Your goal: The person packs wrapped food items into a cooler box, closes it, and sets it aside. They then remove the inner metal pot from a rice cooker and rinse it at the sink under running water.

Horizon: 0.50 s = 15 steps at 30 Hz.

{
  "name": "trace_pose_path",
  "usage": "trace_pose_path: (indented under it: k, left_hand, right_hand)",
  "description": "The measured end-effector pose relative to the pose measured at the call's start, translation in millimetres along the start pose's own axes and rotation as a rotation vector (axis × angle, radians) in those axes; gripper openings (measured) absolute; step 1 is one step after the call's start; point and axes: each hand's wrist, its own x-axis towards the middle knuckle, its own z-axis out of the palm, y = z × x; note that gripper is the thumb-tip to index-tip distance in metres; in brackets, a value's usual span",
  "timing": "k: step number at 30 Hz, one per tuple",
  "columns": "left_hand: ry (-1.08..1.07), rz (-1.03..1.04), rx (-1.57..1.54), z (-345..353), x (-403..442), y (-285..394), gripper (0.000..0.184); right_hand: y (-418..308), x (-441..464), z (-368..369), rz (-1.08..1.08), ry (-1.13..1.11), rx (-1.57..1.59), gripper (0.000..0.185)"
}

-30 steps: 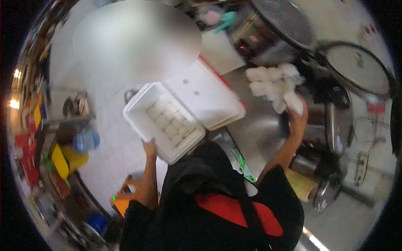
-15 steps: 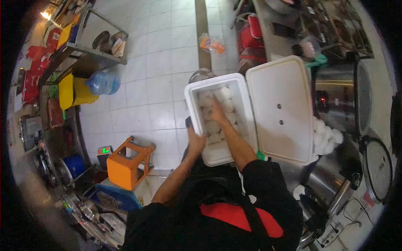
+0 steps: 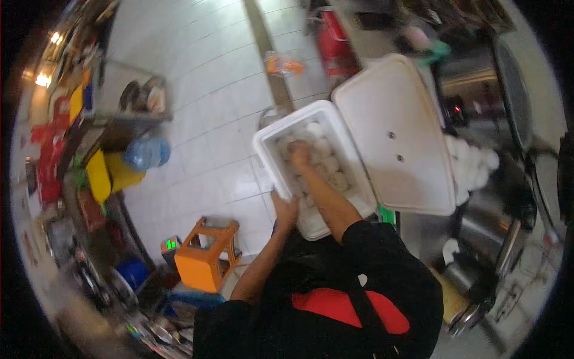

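In front of me stands a white cooler box [image 3: 278, 173] with its hinged lid [image 3: 394, 131] swung over to the right. Inside lie several round white pieces [image 3: 323, 146], packed closely together; their exact kind is unclear. My left hand [image 3: 286, 210] grips the box's near-left rim, thumb apart on the outer side. Down in the box, my right hand [image 3: 301, 157] is among the white pieces toward the far-left wall. Its fingers point downward and are blurred, so a hold on a piece cannot be made out.
An orange stool [image 3: 206, 257] lies on the floor to the left, beside a device with a green display [image 3: 171, 243]. A blue water bottle [image 3: 146, 153] is near a yellow bin [image 3: 110, 176]. Large metal pots [image 3: 469, 90] and stacked white items [image 3: 469, 161] line the right.
The view has turned and tilted, so the box appears rotated anticlockwise. My right hand has shifted slightly within the box, still among the white pieces. My left hand stays at the rim.
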Motion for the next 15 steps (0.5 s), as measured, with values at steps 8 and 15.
trace_pose_path:
  k: [8, 15]
  left_hand:
    - [-0.036, 0.124, -0.235, 4, 19, -35, 0.077]
    - [-0.076, 0.180, -0.294, -1, 19, -29, 0.065]
  right_hand:
    - [-259, -104, -363, -0.411, -0.715, 0.486, 0.026]
    - [-143, -67, -671, 0.360, 0.943, -0.273, 0.040]
